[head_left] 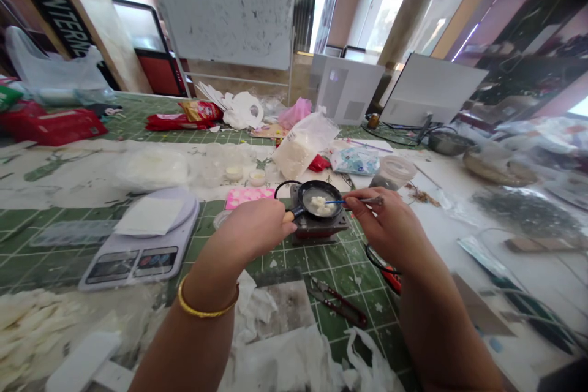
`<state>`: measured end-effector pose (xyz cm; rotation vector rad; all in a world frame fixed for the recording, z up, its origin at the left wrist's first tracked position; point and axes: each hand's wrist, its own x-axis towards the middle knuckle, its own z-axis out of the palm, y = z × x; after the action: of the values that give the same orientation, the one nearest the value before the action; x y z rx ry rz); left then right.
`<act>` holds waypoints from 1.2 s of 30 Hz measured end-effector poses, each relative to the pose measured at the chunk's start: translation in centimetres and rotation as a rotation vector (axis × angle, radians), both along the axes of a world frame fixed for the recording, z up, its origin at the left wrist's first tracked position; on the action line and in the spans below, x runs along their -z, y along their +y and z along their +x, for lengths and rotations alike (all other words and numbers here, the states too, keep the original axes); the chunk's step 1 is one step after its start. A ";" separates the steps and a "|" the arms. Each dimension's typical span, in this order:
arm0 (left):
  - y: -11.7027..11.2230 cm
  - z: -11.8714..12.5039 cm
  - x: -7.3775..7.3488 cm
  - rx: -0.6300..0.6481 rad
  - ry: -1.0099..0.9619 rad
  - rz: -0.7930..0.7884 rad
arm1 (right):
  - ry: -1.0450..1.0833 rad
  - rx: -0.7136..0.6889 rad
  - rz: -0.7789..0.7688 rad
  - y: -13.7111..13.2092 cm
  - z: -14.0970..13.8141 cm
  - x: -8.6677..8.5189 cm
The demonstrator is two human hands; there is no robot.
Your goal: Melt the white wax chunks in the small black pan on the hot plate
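On the left, a kitchen scale (181, 240) is being covered across its round platform by a white paper sheet (149, 216), probably so that the surface is being protected. Farther along, a pink mould (250, 196) is being partly hidden by the left hand (252, 223), whose fingers are being wrapped around the wooden-ended handle (288, 217) of a small black frying pan (316, 187). The grip is presumably being used for steadying it away from the heat. The pan is being supported by a compact hot plate (316, 233), and white lumps (319, 204) are being contained within it. Nearer, thread snips (353, 315) are being left on the green checked tablecloth (367, 294), apart from both hands. A slim blue-ended stick (335, 201) is being pinched between thumb and fingers of the right hand (383, 217), its tip beside the lumps; by this far hold, the fingers are seemingly being spared the hot rim. Beyond, a clear plastic tub (395, 170) is being set aside.
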<state>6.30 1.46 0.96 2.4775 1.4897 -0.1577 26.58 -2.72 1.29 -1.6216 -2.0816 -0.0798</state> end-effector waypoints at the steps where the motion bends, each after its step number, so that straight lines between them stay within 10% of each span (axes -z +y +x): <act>1: 0.0 0.0 0.0 -0.005 -0.003 -0.003 | -0.009 -0.001 -0.007 0.0 0.0 0.0; 36: -0.1 -0.3 0.4 -0.061 0.001 0.010 | 0.001 0.018 -0.083 0.9 -0.1 0.5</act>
<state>5.99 1.37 0.58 2.4364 1.5687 -0.1411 26.46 -1.77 0.76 -1.6889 -2.0945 0.0008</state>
